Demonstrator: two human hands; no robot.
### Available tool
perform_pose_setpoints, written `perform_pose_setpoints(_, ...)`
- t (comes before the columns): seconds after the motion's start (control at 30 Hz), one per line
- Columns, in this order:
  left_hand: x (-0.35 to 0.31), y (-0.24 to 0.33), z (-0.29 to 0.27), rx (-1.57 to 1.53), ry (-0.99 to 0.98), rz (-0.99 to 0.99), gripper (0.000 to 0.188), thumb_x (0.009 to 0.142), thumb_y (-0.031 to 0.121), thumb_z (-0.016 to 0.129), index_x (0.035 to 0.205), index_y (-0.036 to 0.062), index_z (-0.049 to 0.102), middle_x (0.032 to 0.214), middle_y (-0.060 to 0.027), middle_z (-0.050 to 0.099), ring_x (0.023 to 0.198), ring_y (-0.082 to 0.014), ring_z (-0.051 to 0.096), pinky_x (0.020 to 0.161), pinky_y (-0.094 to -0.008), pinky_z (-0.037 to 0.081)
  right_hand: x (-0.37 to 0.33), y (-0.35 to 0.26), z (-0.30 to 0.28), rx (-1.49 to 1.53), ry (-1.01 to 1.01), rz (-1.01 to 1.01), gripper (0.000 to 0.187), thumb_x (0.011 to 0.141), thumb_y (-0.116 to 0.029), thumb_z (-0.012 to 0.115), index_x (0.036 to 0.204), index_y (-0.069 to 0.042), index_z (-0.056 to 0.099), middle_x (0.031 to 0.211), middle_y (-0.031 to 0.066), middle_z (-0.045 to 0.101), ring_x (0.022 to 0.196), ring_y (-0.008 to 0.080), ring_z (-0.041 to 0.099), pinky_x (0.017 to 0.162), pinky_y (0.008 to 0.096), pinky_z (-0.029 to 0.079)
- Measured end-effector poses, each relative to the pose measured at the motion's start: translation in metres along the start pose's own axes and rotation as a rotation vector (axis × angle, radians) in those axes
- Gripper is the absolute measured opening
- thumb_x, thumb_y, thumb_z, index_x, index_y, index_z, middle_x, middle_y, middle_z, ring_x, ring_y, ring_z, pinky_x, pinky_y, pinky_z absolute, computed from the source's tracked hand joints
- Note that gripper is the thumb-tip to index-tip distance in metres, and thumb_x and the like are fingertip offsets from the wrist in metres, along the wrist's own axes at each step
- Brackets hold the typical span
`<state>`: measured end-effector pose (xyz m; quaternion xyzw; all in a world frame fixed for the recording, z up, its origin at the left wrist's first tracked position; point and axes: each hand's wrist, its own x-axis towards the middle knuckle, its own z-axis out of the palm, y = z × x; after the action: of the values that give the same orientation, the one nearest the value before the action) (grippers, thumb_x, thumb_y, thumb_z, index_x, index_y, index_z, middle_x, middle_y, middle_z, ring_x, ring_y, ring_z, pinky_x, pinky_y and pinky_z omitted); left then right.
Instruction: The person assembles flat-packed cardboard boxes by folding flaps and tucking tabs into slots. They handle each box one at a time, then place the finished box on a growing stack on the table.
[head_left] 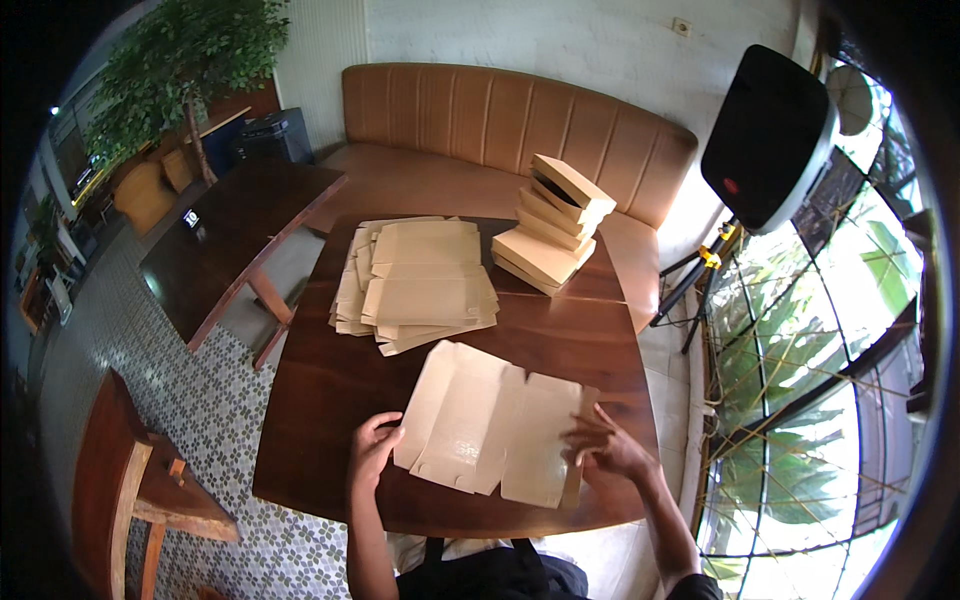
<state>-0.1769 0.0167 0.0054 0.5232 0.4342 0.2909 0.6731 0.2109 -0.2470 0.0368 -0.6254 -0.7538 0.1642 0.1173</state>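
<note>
In front of me on the table lies an unfolded cardboard box blank (465,420), brown, with its pale, slightly glossy inner side up and crease lines across it. My left hand (374,455) is at its left edge, fingers curled and thumb against the board. On the opposite side my right hand (612,448) grips the narrow right-hand flap, its fingers bent over the board and partly spread. Farther back is a stack of flat box blanks (425,285). To the right of that stack, several folded boxes (545,255) are piled unevenly.
A dark wooden table (320,420) carries everything. Behind it runs a brown padded bench (500,115). At right, a black speaker (765,140) stands on a tripod beside a window with a metal grille. Another table (225,240) and a wooden chair (120,480) are at left.
</note>
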Motion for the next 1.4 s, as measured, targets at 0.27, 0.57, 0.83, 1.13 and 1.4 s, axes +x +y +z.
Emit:
perform_pose_setpoints(0.27, -0.066, 0.039, -0.002, 0.604, -0.755, -0.37, 0.041, 0.108, 0.042, 0.061, 0.112, 0.0035, 0.074, 0.083, -0.0104, 0.078, 0.07, -0.013, 0.075, 0.058, -0.0267, 0.057, 0.017, -0.006, 0.011, -0.122, 0.327, 0.506, 0.039, 0.096, -0.024, 0.072, 0.132, -0.011, 0.067, 0.161, 0.0183, 0.045, 0.156, 0.0356, 0.031, 0.129, 0.062, 0.017)
perform_pose_setpoints(0.57, -0.023, 0.043, 0.081, 0.703, -0.327, 0.672, 0.017, 0.098, 0.01, 0.067, 0.112, 0.0031, 0.072, 0.113, -0.0136, 0.071, 0.11, -0.0329, 0.067, 0.095, -0.0438, 0.055, 0.061, -0.052, 0.045, 0.002, 0.221, 0.32, 0.093, 0.085, -0.064, 0.077, 0.16, -0.018, 0.046, 0.171, 0.0241, 0.024, 0.161, 0.0406, 0.016, 0.129, 0.0626, 0.013)
perform_pose_setpoints(0.83, 0.015, -0.001, 0.09, 0.824, 0.082, 0.759, 0.048, 0.092, 0.015, 0.075, 0.136, 0.0061, 0.058, 0.126, -0.0152, 0.066, 0.117, -0.0384, 0.06, 0.105, -0.0491, 0.047, 0.072, -0.017, 0.018, 0.233, 0.043, 0.009, 0.08, 0.081, -0.042, 0.088, 0.152, -0.025, 0.057, 0.173, 0.0158, 0.025, 0.163, 0.0313, 0.014, 0.132, 0.0561, 0.007)
perform_pose_setpoints(1.13, 0.053, -0.026, 0.087, 0.643, 0.129, 0.552, 0.055, 0.091, 0.019, 0.077, 0.14, 0.0056, 0.055, 0.117, -0.0105, 0.072, 0.101, -0.0267, 0.063, 0.093, -0.0441, 0.052, 0.089, -0.028, 0.025, 0.187, 0.218, 0.058, 0.057, 0.085, -0.031, 0.083, 0.139, -0.021, 0.069, 0.166, 0.0196, 0.039, 0.158, 0.035, 0.03, 0.13, 0.0562, 0.017)
perform_pose_setpoints(1.4, 0.088, -0.037, 0.091, 0.509, 0.068, 0.401, 0.03, 0.09, 0.018, 0.079, 0.115, 0.003, 0.071, 0.083, -0.0069, 0.072, 0.067, -0.017, 0.063, 0.065, -0.0363, 0.055, 0.091, -0.024, 0.019, 0.236, 0.277, 0.025, 0.047, 0.086, -0.024, 0.081, 0.132, -0.018, 0.072, 0.156, 0.0161, 0.053, 0.151, 0.0337, 0.043, 0.126, 0.0545, 0.028)
